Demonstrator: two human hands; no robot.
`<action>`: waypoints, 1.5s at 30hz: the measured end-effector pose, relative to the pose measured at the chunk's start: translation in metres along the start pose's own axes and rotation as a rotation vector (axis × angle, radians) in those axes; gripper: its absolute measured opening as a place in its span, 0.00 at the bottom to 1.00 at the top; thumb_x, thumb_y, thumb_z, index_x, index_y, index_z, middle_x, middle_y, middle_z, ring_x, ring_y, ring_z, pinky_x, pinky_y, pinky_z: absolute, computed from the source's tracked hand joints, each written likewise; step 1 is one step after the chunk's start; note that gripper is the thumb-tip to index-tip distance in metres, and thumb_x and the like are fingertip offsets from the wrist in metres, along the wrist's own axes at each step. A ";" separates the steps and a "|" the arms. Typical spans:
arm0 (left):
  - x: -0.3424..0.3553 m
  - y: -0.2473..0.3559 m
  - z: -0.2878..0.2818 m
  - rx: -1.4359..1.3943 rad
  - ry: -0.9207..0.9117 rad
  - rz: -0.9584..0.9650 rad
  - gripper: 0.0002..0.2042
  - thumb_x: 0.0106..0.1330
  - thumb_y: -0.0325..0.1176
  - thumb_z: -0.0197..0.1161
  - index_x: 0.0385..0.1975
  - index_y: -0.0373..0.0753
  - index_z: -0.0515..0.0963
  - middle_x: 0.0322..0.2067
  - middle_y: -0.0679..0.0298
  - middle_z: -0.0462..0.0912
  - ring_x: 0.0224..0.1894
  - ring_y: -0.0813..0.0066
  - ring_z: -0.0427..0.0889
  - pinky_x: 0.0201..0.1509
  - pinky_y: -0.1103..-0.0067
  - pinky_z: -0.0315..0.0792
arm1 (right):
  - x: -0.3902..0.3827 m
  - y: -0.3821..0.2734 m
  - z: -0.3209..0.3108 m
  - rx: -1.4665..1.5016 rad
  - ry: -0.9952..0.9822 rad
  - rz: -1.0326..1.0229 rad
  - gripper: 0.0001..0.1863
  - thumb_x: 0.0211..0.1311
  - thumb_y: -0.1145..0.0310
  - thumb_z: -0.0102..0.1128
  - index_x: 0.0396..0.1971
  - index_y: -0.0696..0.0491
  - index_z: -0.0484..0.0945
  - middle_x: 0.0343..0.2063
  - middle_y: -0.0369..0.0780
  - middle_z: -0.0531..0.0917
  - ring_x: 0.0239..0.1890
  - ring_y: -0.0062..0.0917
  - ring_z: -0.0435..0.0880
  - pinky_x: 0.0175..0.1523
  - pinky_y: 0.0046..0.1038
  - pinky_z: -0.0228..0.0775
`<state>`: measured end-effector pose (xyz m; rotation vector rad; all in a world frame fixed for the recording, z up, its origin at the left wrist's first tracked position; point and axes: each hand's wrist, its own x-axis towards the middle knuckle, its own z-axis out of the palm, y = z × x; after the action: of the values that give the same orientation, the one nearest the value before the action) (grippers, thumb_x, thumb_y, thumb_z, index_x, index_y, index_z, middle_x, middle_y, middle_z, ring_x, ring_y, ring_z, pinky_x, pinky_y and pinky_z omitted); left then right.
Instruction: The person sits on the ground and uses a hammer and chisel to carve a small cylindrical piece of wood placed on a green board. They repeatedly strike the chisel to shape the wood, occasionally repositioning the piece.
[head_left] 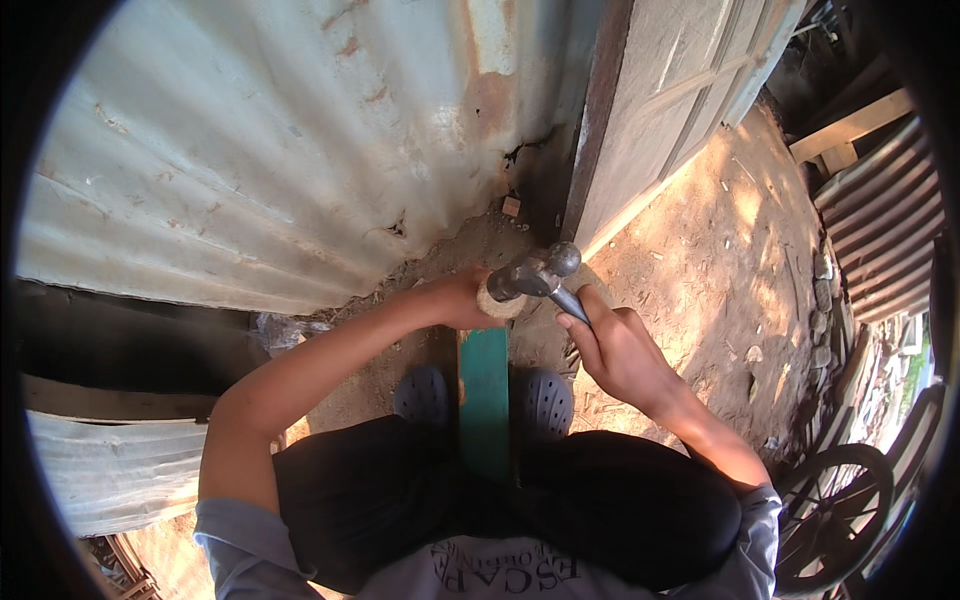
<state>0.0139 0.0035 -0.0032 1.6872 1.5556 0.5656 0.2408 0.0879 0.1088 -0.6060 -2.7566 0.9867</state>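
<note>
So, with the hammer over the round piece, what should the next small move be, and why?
Probably a light, controlled tap on the round piece: the right grip holds the hammer by its handle, its head overlaps the piece in view, and the left grip holds the piece near the green board's far end. Whether hammer and piece already touch, I can't tell.

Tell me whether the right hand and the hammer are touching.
Touching. The head view shows the right hand closed around the handle of the hammer, with no gap between them.
</note>
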 end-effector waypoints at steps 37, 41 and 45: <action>0.006 -0.003 -0.011 -0.192 -0.050 -0.004 0.12 0.53 0.33 0.63 0.37 0.37 0.75 0.33 0.55 0.81 0.37 0.63 0.80 0.44 0.69 0.74 | 0.001 -0.011 -0.004 0.240 0.145 0.072 0.09 0.70 0.69 0.50 0.33 0.59 0.68 0.13 0.40 0.68 0.15 0.23 0.68 0.22 0.28 0.58; 0.012 -0.003 -0.006 -0.201 -0.056 -0.008 0.06 0.57 0.34 0.62 0.30 0.41 0.75 0.30 0.65 0.78 0.35 0.71 0.77 0.43 0.74 0.72 | 0.001 -0.011 -0.010 0.240 0.211 0.119 0.11 0.70 0.67 0.51 0.39 0.62 0.69 0.11 0.43 0.70 0.12 0.27 0.72 0.20 0.29 0.61; 0.019 -0.007 0.000 -0.164 -0.005 0.007 0.06 0.56 0.34 0.62 0.30 0.41 0.75 0.28 0.65 0.78 0.34 0.71 0.77 0.42 0.73 0.71 | 0.001 -0.010 -0.013 0.244 0.215 0.105 0.10 0.70 0.67 0.51 0.38 0.60 0.69 0.11 0.43 0.70 0.14 0.24 0.71 0.21 0.29 0.61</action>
<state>0.0126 0.0217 -0.0114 1.5692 1.4589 0.6731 0.2400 0.0886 0.1250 -0.7717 -2.3938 1.1820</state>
